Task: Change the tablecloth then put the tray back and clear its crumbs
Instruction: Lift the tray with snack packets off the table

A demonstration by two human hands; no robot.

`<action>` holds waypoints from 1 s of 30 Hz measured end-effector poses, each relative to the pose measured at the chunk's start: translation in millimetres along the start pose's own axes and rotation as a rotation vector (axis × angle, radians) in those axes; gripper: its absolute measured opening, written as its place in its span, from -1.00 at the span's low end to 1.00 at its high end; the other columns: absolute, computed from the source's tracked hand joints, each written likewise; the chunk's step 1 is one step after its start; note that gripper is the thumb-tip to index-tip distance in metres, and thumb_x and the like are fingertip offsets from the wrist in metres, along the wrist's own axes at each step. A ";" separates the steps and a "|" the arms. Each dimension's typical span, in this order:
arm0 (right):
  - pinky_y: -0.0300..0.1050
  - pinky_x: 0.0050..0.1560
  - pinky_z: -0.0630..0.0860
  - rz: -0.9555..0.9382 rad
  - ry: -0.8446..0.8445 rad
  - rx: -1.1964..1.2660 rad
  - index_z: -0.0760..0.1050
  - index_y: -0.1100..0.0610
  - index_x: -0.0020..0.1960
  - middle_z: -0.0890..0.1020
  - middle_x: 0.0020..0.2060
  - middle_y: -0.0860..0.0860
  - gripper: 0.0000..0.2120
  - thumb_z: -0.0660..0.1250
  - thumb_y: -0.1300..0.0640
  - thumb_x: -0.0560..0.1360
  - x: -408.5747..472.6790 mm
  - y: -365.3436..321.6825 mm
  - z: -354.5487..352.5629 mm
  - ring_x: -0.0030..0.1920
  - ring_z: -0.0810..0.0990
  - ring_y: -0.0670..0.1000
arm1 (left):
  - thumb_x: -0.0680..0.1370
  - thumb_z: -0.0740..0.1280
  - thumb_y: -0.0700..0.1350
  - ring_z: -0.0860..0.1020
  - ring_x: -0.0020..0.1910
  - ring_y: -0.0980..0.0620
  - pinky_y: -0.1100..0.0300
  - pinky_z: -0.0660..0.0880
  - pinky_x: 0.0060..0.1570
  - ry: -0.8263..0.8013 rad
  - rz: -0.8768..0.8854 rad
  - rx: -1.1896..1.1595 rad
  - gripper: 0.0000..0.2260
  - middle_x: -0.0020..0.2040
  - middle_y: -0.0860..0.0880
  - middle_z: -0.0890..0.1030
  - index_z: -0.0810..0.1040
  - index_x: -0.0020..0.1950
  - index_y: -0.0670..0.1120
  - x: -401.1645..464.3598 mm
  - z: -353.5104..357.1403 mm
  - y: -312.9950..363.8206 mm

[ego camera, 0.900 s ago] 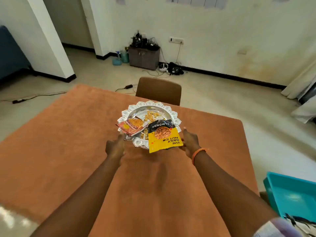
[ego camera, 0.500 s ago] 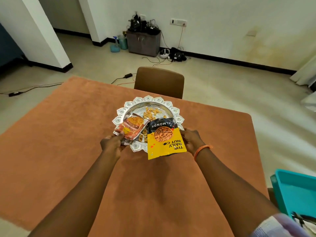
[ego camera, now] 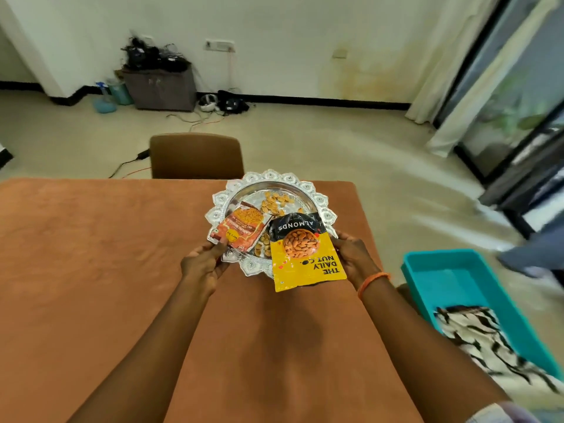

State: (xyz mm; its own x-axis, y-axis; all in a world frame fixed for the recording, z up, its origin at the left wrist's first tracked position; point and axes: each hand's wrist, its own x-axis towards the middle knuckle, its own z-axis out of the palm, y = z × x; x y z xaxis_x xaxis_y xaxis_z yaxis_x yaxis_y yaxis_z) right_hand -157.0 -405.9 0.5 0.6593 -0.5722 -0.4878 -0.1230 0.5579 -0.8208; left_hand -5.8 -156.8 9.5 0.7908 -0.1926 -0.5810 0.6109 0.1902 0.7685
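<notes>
Both hands are closed on the tray's rim, left hand [ego camera: 204, 264] and right hand [ego camera: 354, 257] opposite, so the tray [ego camera: 317, 198] is kept level above the orange tablecloth [ego camera: 106, 270], apparently lifted, crumbs [ego camera: 274, 203] retained.

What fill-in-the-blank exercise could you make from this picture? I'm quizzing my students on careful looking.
1. Both hands, left and right, hold a silver ____ by its rim.
2. The yellow packet has the word ____ printed on its black top.
3. The table is covered by a cloth coloured ____.
4. The striped fabric lies in a tub coloured ____.

Missing words: tray; ALMONDS; orange; turquoise.
</notes>
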 end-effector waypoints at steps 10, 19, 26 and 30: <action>0.07 -0.23 0.64 -0.108 0.328 0.135 0.50 0.29 0.18 0.70 -0.32 0.15 -0.77 0.24 0.33 0.54 -38.9 -57.9 -229.2 -0.36 0.67 0.09 | 0.47 0.45 -0.32 0.61 -0.36 0.04 0.15 0.62 -0.37 -0.377 -0.039 0.247 -0.85 -0.26 -0.09 0.62 0.50 -0.17 -0.16 -52.1 208.5 -100.1; 0.15 -0.14 0.63 -0.085 0.470 0.221 0.51 0.22 0.19 0.70 -0.31 0.13 -0.77 0.22 0.30 0.56 -19.1 -69.9 -434.6 -0.35 0.68 0.07 | 0.43 0.50 -0.30 0.58 -0.20 -0.07 -0.02 0.64 -0.19 -0.398 -0.052 0.541 -0.78 -0.14 -0.20 0.57 0.45 -0.17 -0.18 -55.3 394.0 -253.2; 0.12 -0.15 0.64 0.019 0.570 0.220 0.51 0.20 0.16 0.70 -0.35 0.11 -0.80 0.23 0.29 0.57 43.6 -36.9 -548.3 -0.38 0.66 0.04 | 0.39 0.56 -0.22 0.66 -0.11 -0.12 0.06 0.63 -0.21 -0.283 -0.105 0.699 -0.81 -0.07 -0.22 0.67 0.55 -0.24 -0.19 -14.3 457.3 -381.2; 0.03 -0.21 0.63 0.051 0.582 0.246 0.52 0.13 0.06 0.69 -0.37 0.08 -0.85 0.23 0.30 0.56 75.0 -9.7 -583.7 -0.42 0.65 0.00 | 0.39 0.56 -0.19 0.67 -0.13 -0.09 0.01 0.65 -0.11 -0.254 -0.112 0.760 -0.83 -0.09 -0.18 0.69 0.58 -0.25 -0.14 8.8 472.3 -427.3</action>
State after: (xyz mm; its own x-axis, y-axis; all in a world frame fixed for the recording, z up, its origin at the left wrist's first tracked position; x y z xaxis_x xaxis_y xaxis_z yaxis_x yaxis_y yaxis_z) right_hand -539.3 -805.1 -201.7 0.1372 -0.7361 -0.6629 0.0767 0.6751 -0.7337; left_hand -277.6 -694.4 -197.4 0.6376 -0.4022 -0.6571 0.4215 -0.5317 0.7346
